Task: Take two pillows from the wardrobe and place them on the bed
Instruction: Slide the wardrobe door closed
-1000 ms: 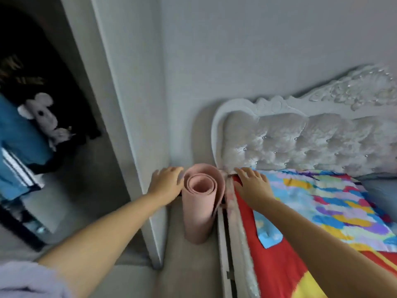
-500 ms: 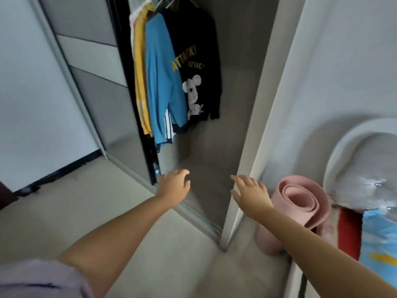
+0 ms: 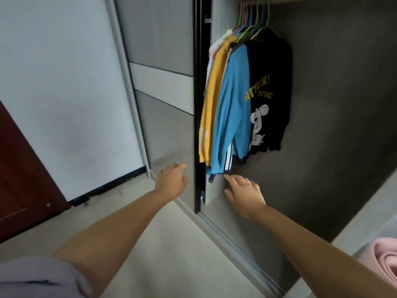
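The wardrobe (image 3: 335, 130) stands open ahead, its grey interior dark on the right. Hanging clothes (image 3: 234, 104) fill its upper left: yellow, blue and black garments on coloured hangers. No pillow shows in this view, and the bed is out of frame. My left hand (image 3: 171, 179) reaches forward in front of the grey sliding door (image 3: 165, 104), fingers apart and empty. My right hand (image 3: 245, 192) is stretched toward the wardrobe opening, just below the hem of the blue garment, also open and empty.
The wardrobe's floor track (image 3: 234, 244) runs diagonally under my right arm. A dark red door (image 3: 23, 179) stands at the far left against a white wall (image 3: 60, 93). A rolled pink mat (image 3: 384, 259) pokes in at the lower right. Pale floor (image 3: 176, 254) lies below.
The view has swung left from the bed and headboard to the wardrobe. Both hands moved off the pink mat and bed edge and now reach toward the wardrobe opening.
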{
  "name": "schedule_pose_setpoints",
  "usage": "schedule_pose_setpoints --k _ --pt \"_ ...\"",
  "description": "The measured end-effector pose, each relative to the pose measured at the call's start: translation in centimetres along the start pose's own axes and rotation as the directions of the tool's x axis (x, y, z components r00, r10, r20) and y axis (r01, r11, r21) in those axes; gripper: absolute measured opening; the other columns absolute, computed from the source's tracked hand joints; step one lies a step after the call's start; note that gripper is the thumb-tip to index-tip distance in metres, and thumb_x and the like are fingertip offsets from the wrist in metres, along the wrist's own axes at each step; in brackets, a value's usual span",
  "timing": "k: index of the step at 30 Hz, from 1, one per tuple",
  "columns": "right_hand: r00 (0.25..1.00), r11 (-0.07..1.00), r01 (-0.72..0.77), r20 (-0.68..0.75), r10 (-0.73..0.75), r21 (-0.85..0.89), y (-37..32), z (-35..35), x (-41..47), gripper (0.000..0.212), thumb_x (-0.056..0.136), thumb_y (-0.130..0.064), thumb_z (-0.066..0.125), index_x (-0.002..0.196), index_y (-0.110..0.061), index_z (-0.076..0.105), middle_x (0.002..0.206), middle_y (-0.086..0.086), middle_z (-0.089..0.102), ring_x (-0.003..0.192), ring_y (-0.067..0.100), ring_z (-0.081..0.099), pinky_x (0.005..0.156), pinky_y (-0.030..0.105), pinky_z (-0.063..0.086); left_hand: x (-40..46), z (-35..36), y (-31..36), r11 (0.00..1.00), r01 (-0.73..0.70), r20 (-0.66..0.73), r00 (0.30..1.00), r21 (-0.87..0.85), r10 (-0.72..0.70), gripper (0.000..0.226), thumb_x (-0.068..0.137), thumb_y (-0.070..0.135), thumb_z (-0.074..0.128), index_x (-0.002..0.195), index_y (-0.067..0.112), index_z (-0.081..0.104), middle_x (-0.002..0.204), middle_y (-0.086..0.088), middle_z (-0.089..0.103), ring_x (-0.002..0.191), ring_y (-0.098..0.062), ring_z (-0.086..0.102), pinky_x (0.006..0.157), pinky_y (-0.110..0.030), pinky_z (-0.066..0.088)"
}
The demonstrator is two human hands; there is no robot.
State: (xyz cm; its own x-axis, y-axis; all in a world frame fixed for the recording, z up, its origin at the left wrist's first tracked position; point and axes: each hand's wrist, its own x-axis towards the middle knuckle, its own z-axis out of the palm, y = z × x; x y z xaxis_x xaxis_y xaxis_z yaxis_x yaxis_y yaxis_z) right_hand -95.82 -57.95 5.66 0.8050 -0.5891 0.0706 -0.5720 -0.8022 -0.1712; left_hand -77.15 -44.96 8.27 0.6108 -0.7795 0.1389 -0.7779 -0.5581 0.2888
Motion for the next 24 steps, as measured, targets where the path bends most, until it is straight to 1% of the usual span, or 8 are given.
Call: schedule_pose_setpoints --k 2,5,8,12,16,18,21,24 --pt "1.0 1.0 0.012 0.013 -0.012 -0.004 -1.0 0.3 2.9 0.048 0.098 -0.035 0.036 0.145 -0.026 0.028 0.145 0.001 0.038 0.133 0.023 0.037 0.112 0.042 0.025 2.2 0.0 -1.2 1.0 -0.003 0.001 1.0 -0.004 0.003 0.043 0.092 0.023 0.046 0.134 0.018 0.046 0.128 -0.012 0.055 0.118 -0.029 0.052 0.1 -0.038 0.038" --pt "1.0 1.0 0.026 0.004 -0.026 -0.014 -1.9 0.1 8.2 0.051 0.099 -0.036 0.032 0.148 -0.026 0.024 0.149 0.0 0.035 0.136 0.022 0.035 0.114 0.043 0.024 6.6 0.1 -2.4 1.0 -0.024 -0.009 1.0 -0.009 0.023 0.042 0.092 0.024 0.046 0.134 0.018 0.046 0.128 -0.011 0.055 0.119 -0.029 0.052 0.101 -0.038 0.038" --pt "0.998 0.999 0.049 -0.042 -0.049 -0.008 -2.1 -0.3 14.0 0.05 0.1 -0.037 0.033 0.148 -0.025 0.024 0.149 0.0 0.034 0.136 0.023 0.034 0.115 0.045 0.025 12.0 0.0 -2.7 0.998 -0.066 -0.018 0.998 -0.014 0.066 0.042 0.093 0.023 0.044 0.134 0.017 0.044 0.129 -0.011 0.054 0.119 -0.029 0.051 0.1 -0.038 0.038" --pt "0.992 0.998 0.066 -0.107 -0.065 0.003 -1.4 -0.7 22.8 0.051 0.099 -0.036 0.035 0.148 -0.024 0.025 0.148 0.0 0.037 0.134 0.024 0.038 0.112 0.045 0.026 20.3 -0.3 -2.8 0.994 -0.109 -0.056 0.992 0.003 0.109 0.043 0.092 0.022 0.045 0.134 0.017 0.044 0.131 -0.011 0.053 0.12 -0.03 0.049 0.101 -0.039 0.038" --pt "0.991 0.998 0.058 -0.12 -0.058 -0.004 -0.8 -1.7 31.7 0.052 0.099 -0.037 0.035 0.148 -0.025 0.024 0.149 0.001 0.036 0.134 0.025 0.038 0.111 0.046 0.031 28.5 -1.5 -4.0 0.992 -0.121 -0.062 0.991 0.026 0.122 0.043 0.093 0.021 0.044 0.136 0.017 0.042 0.135 -0.01 0.051 0.125 -0.028 0.046 0.105 -0.038 0.037" --pt "0.992 0.999 0.038 -0.121 -0.034 0.027 -1.0 -2.3 35.4 0.054 0.098 -0.037 0.038 0.148 -0.025 0.023 0.149 0.001 0.035 0.133 0.026 0.038 0.107 0.047 0.035 32.3 -2.3 -5.1 0.991 -0.134 -0.077 0.988 0.013 0.135 0.044 0.093 0.017 0.044 0.137 0.015 0.042 0.136 -0.011 0.051 0.125 -0.028 0.047 0.104 -0.037 0.038" --pt "0.992 0.997 0.014 -0.129 -0.005 0.074 -1.3 -2.9 40.1 0.06 0.096 -0.038 0.043 0.149 -0.024 0.019 0.151 0.003 0.032 0.135 0.026 0.035 0.104 0.047 0.04 37.5 -3.1 -5.7 0.981 -0.182 -0.121 0.977 -0.064 0.174 0.048 0.091 0.009 0.043 0.138 0.013 0.041 0.139 -0.012 0.048 0.124 -0.029 0.047 0.104 -0.036 0.04" --pt "0.978 0.98 -0.033 -0.197 0.073 0.196 -1.6 -4.1 44.5 0.064 0.095 -0.037 0.047 0.149 -0.021 0.017 0.152 0.004 0.031 0.136 0.024 0.035 0.098 0.043 0.048 42.9 -3.7 -4.9 0.954 -0.292 -0.194 0.941 -0.062 0.276 0.059 0.088 0.004 0.044 0.145 0.01 0.031 0.15 -0.012 0.036 0.134 -0.028 0.039 0.112 -0.035 0.033"
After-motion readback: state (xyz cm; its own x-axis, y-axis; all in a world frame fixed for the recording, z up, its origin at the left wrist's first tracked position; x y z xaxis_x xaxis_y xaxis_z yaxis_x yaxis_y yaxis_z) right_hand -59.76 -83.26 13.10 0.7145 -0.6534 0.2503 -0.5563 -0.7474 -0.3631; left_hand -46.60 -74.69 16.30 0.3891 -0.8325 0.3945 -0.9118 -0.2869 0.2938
